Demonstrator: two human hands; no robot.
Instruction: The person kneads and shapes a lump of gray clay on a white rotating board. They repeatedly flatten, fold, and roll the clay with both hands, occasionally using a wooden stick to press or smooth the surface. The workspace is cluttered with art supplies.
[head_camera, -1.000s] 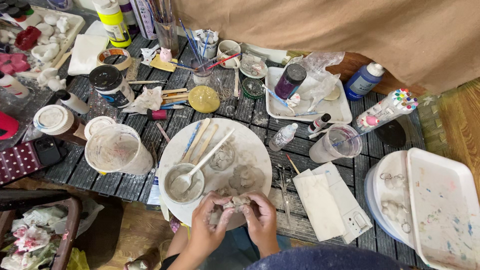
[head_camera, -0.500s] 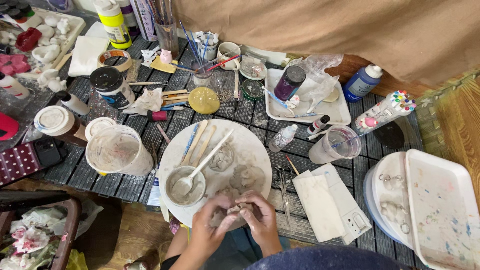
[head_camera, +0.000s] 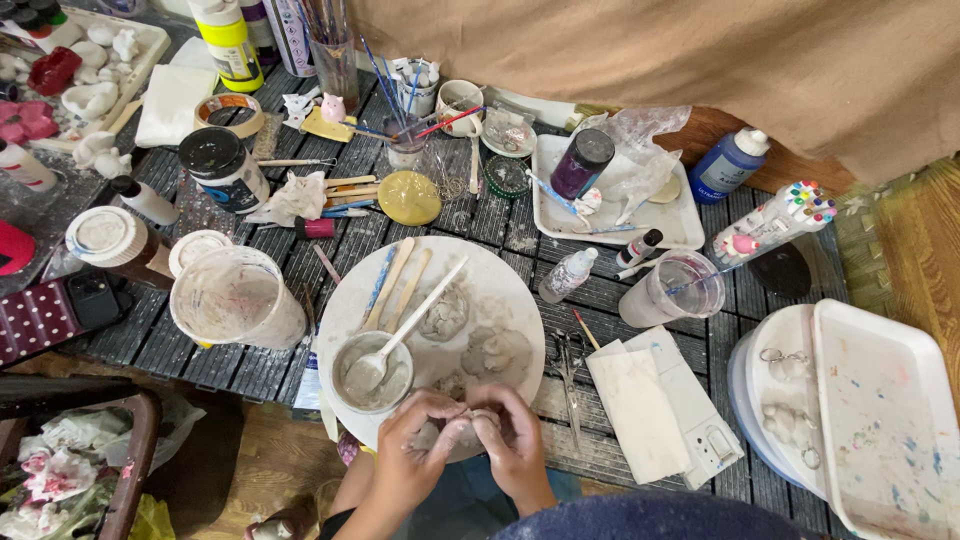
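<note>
Both my hands meet at the near edge of a round white work plate (head_camera: 505, 290) smeared with grey paste. My left hand (head_camera: 415, 445) and my right hand (head_camera: 515, 440) pinch a small grey-white clay lump (head_camera: 483, 417) between their fingertips. On the plate, left of my hands, stands a small bowl of grey paste (head_camera: 372, 372) with a white spoon (head_camera: 405, 330) resting in it. Flat wooden sticks (head_camera: 398, 282) lie on the plate's far left, and grey moulded shapes (head_camera: 495, 352) lie near its middle.
A large smeared plastic cup (head_camera: 235, 298) stands left of the plate. To the right lie scissors (head_camera: 567, 360), a folded white cloth (head_camera: 640, 410), a clear cup (head_camera: 670, 290) and a white paint-stained tray (head_camera: 885, 420). Brushes, bottles, jars and a white tray (head_camera: 610, 190) crowd the far side.
My fingers have kept working the small lump, drawing closer together over the plate's near edge. Nothing else on the table has moved.
</note>
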